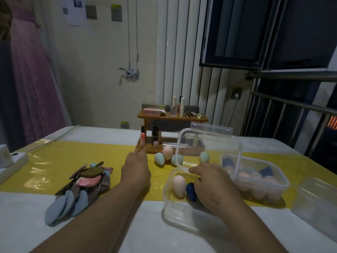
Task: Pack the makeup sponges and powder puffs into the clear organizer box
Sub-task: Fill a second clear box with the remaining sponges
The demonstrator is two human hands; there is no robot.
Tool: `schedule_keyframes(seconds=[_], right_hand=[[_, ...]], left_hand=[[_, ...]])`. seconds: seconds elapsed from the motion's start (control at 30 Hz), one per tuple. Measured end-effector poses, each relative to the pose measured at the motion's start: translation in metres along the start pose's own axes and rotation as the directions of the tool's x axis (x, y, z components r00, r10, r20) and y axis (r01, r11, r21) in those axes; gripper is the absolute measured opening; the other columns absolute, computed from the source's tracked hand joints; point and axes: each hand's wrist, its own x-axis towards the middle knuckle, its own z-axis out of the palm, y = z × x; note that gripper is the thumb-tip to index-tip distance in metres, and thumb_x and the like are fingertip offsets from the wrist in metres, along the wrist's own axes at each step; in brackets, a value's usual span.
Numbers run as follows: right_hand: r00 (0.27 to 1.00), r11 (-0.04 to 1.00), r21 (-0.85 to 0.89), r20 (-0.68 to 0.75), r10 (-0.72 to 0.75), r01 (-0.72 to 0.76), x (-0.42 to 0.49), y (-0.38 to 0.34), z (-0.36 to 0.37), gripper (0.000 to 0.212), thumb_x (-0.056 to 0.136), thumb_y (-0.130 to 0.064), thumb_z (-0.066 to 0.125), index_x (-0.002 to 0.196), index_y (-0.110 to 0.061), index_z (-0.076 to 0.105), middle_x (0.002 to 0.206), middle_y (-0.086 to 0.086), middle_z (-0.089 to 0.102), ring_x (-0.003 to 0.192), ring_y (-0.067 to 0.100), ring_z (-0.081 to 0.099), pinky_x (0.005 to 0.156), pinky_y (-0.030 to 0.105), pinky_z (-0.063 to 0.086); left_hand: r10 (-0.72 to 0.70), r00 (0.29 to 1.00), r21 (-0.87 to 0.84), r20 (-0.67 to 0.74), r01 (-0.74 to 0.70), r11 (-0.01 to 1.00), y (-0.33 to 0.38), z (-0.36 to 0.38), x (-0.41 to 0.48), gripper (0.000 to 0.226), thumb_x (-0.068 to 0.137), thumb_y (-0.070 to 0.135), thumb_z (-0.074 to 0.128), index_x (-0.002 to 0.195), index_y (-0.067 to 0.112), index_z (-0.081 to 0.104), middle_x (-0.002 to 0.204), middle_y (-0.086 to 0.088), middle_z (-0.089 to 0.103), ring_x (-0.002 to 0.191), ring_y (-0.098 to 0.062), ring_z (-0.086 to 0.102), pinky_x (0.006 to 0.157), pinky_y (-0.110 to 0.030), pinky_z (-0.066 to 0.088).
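A clear organizer box [175, 214] sits in front of me with its lid [209, 143] standing open. Inside it lie a pink sponge [179, 185] and a dark blue sponge [190, 192]. My right hand [209, 183] is inside the box, fingers curled round the dark blue sponge, index finger near the lid's lower rim. My left hand [135, 168] reaches forward with straight fingers toward a cluster of sponges: a pink one [167, 152] and teal ones [159, 159]. A pile of flat powder puffs [82, 189] lies at the left.
A second clear box [255, 178] full of sponges stands at the right, with a loose lid [315, 201] beside it. A wooden cosmetics shelf [171, 117] with bottles stands behind the sponges. A white box [7, 159] sits at the far left edge.
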Motion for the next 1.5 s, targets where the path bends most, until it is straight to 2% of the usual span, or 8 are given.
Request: schedule_keyframes(seconds=[0.3, 0.47, 0.63, 0.8, 0.93, 1.1, 1.33, 1.5], right_hand=[[1.0, 1.0, 0.007, -0.001, -0.009, 0.009, 0.003, 0.004, 0.0, 0.056, 0.092, -0.006, 0.048, 0.14, -0.032, 0.053, 0.143, -0.007, 0.049, 0.132, 0.02, 0.039, 0.11, 0.035, 0.033], [1.0, 1.0, 0.011, -0.028, -0.012, 0.012, 0.005, 0.006, 0.002, 0.053, 0.092, -0.007, 0.046, 0.138, -0.032, 0.055, 0.141, -0.007, 0.05, 0.131, 0.02, 0.04, 0.11, 0.036, 0.033], [0.998, 0.999, 0.022, -0.056, -0.027, 0.028, 0.005, 0.007, 0.006, 0.042, 0.098, -0.016, 0.044, 0.134, -0.031, 0.059, 0.137, -0.006, 0.054, 0.126, 0.02, 0.045, 0.106, 0.037, 0.037], [0.975, 0.773, 0.609, -0.213, -0.061, 0.181, -0.002, 0.002, 0.003, 0.022, 0.102, -0.033, 0.047, 0.113, -0.033, 0.067, 0.105, -0.015, 0.066, 0.095, 0.001, 0.059, 0.081, 0.027, 0.049], [0.979, 0.752, 0.634, -0.188, -0.077, 0.181, -0.002, 0.004, 0.005, 0.015, 0.093, -0.035, 0.062, 0.108, -0.034, 0.063, 0.098, -0.012, 0.068, 0.091, 0.003, 0.063, 0.075, 0.022, 0.052], [0.985, 0.771, 0.624, -0.171, -0.024, 0.127, 0.002, 0.008, 0.004, 0.011, 0.087, -0.039, 0.069, 0.084, -0.031, 0.061, 0.083, -0.005, 0.068, 0.079, 0.015, 0.064, 0.071, 0.041, 0.059], [0.989, 0.87, 0.479, 0.015, -0.144, 0.119, -0.002, 0.008, 0.01, 0.008, 0.076, -0.033, 0.076, 0.082, -0.031, 0.071, 0.08, -0.018, 0.07, 0.073, -0.003, 0.063, 0.068, 0.021, 0.054], [0.985, 0.891, 0.432, 0.04, -0.169, 0.136, -0.001, 0.007, 0.011, 0.018, 0.073, -0.036, 0.077, 0.086, -0.035, 0.066, 0.084, -0.017, 0.069, 0.074, 0.001, 0.064, 0.071, 0.024, 0.057]], left_hand=[[-0.106, 0.992, 0.109, -0.072, 0.114, 0.988, -0.005, 0.008, 0.007, 0.035, 0.094, 0.023, 0.061, 0.128, 0.018, 0.055, 0.112, -0.008, 0.048, 0.104, -0.027, 0.048, 0.079, -0.035, 0.042], [-0.156, 0.983, -0.291, -0.092, 0.123, 0.949, 0.012, -0.01, -0.009, 0.033, 0.093, 0.03, 0.064, 0.123, 0.018, 0.058, 0.116, -0.006, 0.053, 0.096, -0.021, 0.052, 0.071, -0.026, 0.043], [-0.01, 1.0, -0.718, -0.019, -0.007, 0.696, 0.036, -0.036, -0.04, 0.021, 0.084, 0.032, 0.075, 0.1, 0.025, 0.063, 0.096, 0.015, 0.068, 0.09, -0.01, 0.064, 0.075, -0.033, 0.056], [0.255, 0.966, -0.729, 0.034, -0.151, 0.668, 0.051, -0.049, -0.067, 0.032, 0.073, 0.034, 0.084, 0.091, 0.028, 0.057, 0.087, 0.024, 0.065, 0.08, 0.0, 0.061, 0.071, -0.026, 0.053], [0.31, 0.951, -0.693, 0.023, -0.208, 0.69, 0.048, -0.04, -0.073, 0.021, 0.074, 0.032, 0.079, 0.083, 0.029, 0.06, 0.084, 0.018, 0.061, 0.081, 0.0, 0.052, 0.067, -0.023, 0.04], [0.148, 0.97, -0.868, 0.194, 0.099, 0.487, 0.047, -0.029, -0.076, 0.019, 0.068, 0.022, 0.052, 0.079, 0.028, 0.067, 0.101, -0.003, 0.06, 0.099, -0.022, 0.056, 0.074, -0.03, 0.043], [0.043, 0.937, -0.877, 0.346, 0.307, 0.369, 0.038, -0.021, -0.069, 0.032, 0.061, 0.012, 0.05, 0.084, 0.011, 0.072, 0.099, -0.027, 0.064, 0.1, -0.05, 0.06, 0.086, -0.067, 0.048], [0.03, 0.937, -0.87, 0.349, 0.312, 0.381, 0.039, -0.024, -0.068, 0.027, 0.068, 0.004, 0.051, 0.084, 0.01, 0.073, 0.094, -0.025, 0.067, 0.088, -0.034, 0.062, 0.079, -0.052, 0.052]])
